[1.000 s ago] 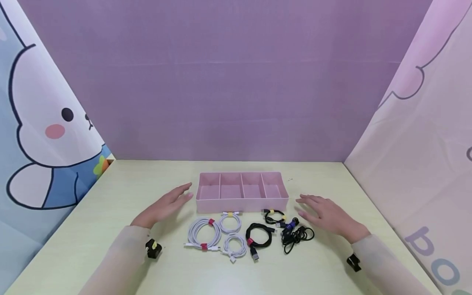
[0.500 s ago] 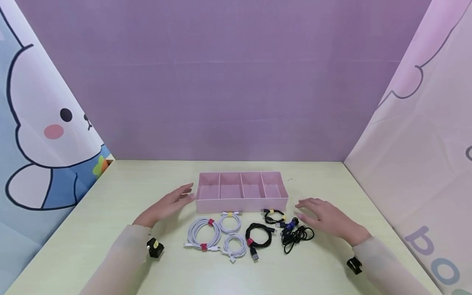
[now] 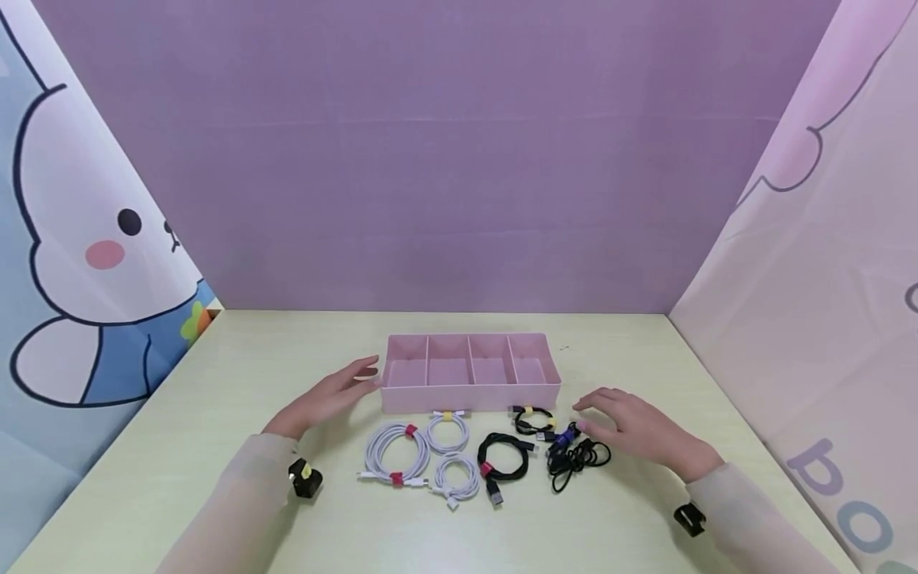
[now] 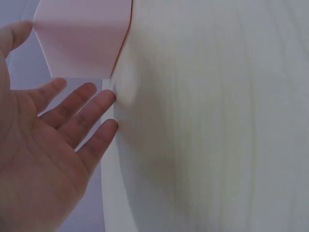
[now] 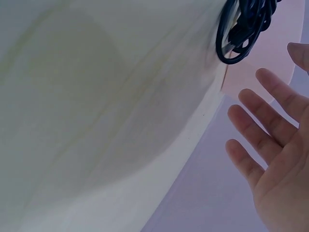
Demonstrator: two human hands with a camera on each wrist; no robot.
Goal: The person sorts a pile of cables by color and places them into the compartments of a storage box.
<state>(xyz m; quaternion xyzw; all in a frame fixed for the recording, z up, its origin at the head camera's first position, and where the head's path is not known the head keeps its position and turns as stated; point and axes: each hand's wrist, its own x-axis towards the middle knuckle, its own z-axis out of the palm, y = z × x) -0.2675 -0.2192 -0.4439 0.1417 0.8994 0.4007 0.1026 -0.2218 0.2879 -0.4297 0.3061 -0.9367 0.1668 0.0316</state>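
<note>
A pink four-sided box [image 3: 469, 399] with upright dividers lies at the middle of the table. My left hand [image 3: 323, 402] is beside its left end, fingers extended and holding nothing; whether the thumb touches the box, I cannot tell. Right of the box, my right hand [image 3: 638, 422] hovers with spread, slightly bent fingers, also holding nothing. It is nearest a black cable bundle [image 3: 570, 460] with a purple tie. Before the box lie a large white coiled cable [image 3: 371, 454], two smaller white ones [image 3: 464, 437], a black coil [image 3: 523, 470] with a red tie, and a small black cable [image 3: 522, 427] with yellow ties.
The pale wooden table [image 3: 287, 335] meets a purple backdrop [image 3: 459, 159] behind the box. Printed cloths hang at the left [image 3: 72, 239] and right [image 3: 825, 319]. Black wrist cameras show on both sleeves.
My left hand has moved slightly right, closer to the box's end. The right hand has shifted a little left and down toward the black cables. Box and cables stay put.
</note>
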